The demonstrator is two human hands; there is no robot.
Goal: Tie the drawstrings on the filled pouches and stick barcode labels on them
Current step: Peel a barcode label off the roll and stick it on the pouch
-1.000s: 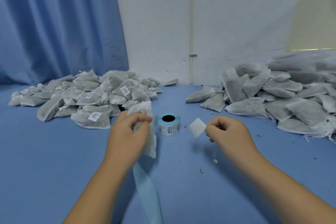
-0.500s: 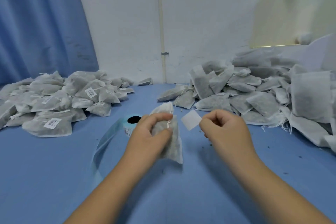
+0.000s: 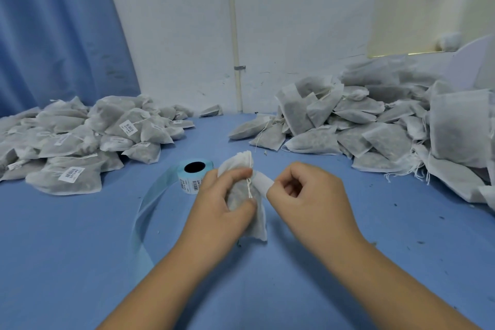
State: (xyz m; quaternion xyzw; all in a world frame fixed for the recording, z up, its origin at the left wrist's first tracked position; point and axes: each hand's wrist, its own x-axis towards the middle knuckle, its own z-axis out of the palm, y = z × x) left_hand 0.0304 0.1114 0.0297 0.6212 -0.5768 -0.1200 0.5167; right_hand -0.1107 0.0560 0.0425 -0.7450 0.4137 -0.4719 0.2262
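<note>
Two bare forearms reach in from the bottom edge over the blue table (image 3: 80, 262). The left hand (image 3: 222, 203) grips a filled pouch (image 3: 238, 163) just above the table, fingers and thumb curled round its middle, so that the gathered neck sticks up above the fingers and the bottom corner hangs below the palm. A knotted white drawstring (image 3: 249, 187) dangles down the front of the pouch. The right hand (image 3: 310, 195), just beside it, pinches a small white label (image 3: 263, 182) between thumb and forefinger, the other fingers curled in. The label's free edge lies against the pouch near the drawstring; its printed face cannot be seen.

Just behind the left hand stands a label roll (image 3: 195, 177) on a light blue core, barcodes showing on its side. A pale blue backing strip (image 3: 150, 209) loops away from it to the left and down toward the near edge.

Farther back on the left lies a heap of pouches bearing barcode labels (image 3: 80, 142). On the right, well apart from it, is a bigger heap of pouches without labels (image 3: 375, 128), loose strings trailing from some. Behind them hang a blue curtain (image 3: 53, 35) and a white wall (image 3: 294, 21) with a thin vertical pipe (image 3: 234, 35)
</note>
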